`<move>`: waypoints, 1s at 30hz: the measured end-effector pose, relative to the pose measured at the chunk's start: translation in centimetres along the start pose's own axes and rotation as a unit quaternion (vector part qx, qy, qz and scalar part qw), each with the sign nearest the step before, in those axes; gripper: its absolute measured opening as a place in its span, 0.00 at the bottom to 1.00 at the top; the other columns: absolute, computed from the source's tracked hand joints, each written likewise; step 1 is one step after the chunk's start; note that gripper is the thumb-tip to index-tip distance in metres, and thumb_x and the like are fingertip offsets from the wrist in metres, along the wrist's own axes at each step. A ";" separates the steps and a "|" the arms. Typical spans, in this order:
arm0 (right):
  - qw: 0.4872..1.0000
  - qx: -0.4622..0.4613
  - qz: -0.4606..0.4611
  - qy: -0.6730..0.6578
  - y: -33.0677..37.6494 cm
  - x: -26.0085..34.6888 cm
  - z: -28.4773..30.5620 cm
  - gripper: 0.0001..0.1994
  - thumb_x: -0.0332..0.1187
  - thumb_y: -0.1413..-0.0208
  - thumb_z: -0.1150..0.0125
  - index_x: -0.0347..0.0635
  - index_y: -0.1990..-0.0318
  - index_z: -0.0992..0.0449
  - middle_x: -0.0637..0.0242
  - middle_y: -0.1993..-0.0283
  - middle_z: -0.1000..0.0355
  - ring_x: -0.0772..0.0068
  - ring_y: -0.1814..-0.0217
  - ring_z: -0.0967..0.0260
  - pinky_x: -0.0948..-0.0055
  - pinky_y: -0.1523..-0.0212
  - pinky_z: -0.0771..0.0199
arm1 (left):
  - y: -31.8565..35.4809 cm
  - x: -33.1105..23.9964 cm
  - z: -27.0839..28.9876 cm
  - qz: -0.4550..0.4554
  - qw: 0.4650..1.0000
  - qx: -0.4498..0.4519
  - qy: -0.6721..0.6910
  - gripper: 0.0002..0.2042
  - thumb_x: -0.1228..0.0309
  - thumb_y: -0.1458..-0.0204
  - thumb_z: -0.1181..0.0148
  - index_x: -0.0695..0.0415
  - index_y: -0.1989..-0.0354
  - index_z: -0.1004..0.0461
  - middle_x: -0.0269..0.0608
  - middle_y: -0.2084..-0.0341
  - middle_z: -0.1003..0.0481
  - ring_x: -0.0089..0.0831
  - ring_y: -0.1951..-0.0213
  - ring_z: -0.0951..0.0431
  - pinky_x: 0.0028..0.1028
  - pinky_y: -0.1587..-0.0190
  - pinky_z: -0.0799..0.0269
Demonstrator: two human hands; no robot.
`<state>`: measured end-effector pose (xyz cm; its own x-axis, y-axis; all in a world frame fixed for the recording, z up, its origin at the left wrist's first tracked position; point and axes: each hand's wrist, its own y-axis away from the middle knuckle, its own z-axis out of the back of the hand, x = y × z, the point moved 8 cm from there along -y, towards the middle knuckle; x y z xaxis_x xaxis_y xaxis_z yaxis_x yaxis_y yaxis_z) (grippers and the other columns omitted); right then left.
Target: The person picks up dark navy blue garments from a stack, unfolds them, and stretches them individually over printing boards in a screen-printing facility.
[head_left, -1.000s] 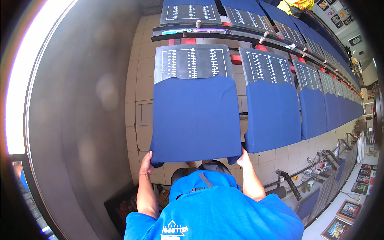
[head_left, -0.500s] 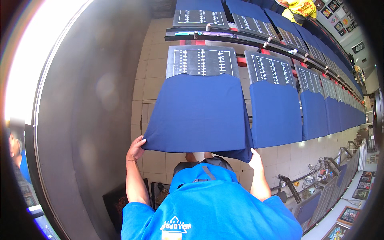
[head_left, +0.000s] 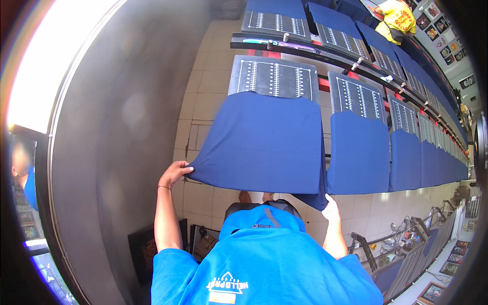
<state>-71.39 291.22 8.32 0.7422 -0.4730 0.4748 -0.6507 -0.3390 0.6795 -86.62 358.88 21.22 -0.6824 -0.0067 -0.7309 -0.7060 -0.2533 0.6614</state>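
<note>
Both hands (head_left: 174, 173) (head_left: 331, 208) grip blue shirt (head_left: 264, 134) hem on pallet (head_left: 272, 76).

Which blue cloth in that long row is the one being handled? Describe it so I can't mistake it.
Follow the long row of dark ruled boards to its near end. The wide blue fabric piece draped over the closest board is it: only this one has its lower corners gripped by the left hand and right hand.

Pale tiled floor (head_left: 203, 101) below, a grey wall (head_left: 117, 127) at left — bright window (head_left: 46, 66) glare beside it.
</note>
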 end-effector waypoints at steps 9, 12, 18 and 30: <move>1.000 -0.019 -0.012 0.016 -0.9 0.1 1.1 0.17 0.30 0.35 0.48 0.30 0.43 0.30 0.54 0.42 0.28 0.60 0.40 0.29 0.63 0.36 0.31 | 1.7 0.4 2.2 -0.009 0.996 -0.080 -0.028 0.07 0.69 0.47 0.35 0.58 0.71 0.24 0.26 0.76 0.28 0.18 0.69 0.34 0.23 0.62 0.38; 0.999 0.001 -0.018 0.030 -1.2 -0.2 0.0 0.17 0.29 0.35 0.49 0.32 0.41 0.32 0.54 0.41 0.28 0.59 0.40 0.29 0.60 0.34 0.32 | 1.5 0.7 2.2 -0.008 0.996 -0.084 -0.028 0.07 0.69 0.45 0.37 0.58 0.70 0.25 0.26 0.77 0.30 0.18 0.71 0.35 0.23 0.64 0.37; 0.984 -0.075 -0.079 0.139 -0.9 -0.4 2.6 0.17 0.36 0.38 0.45 0.39 0.45 0.29 0.56 0.46 0.25 0.60 0.46 0.25 0.56 0.43 0.29 | 1.2 1.1 2.1 -0.024 0.996 -0.088 -0.003 0.07 0.69 0.42 0.40 0.57 0.69 0.26 0.26 0.77 0.30 0.18 0.72 0.34 0.22 0.66 0.37; 0.980 -0.058 -0.095 0.167 1.0 -0.1 0.6 0.18 0.38 0.42 0.38 0.48 0.45 0.30 0.67 0.48 0.26 0.67 0.47 0.29 0.61 0.46 0.32 | 0.1 3.6 2.5 -0.028 0.991 -0.129 0.020 0.05 0.71 0.41 0.42 0.58 0.67 0.27 0.26 0.78 0.31 0.18 0.74 0.35 0.22 0.68 0.37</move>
<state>-72.25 290.48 8.65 0.8719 -0.1121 0.4767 -0.4875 -0.2904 0.8234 -89.65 361.28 19.12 -0.6315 -0.0227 -0.7750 -0.6674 -0.4928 0.5582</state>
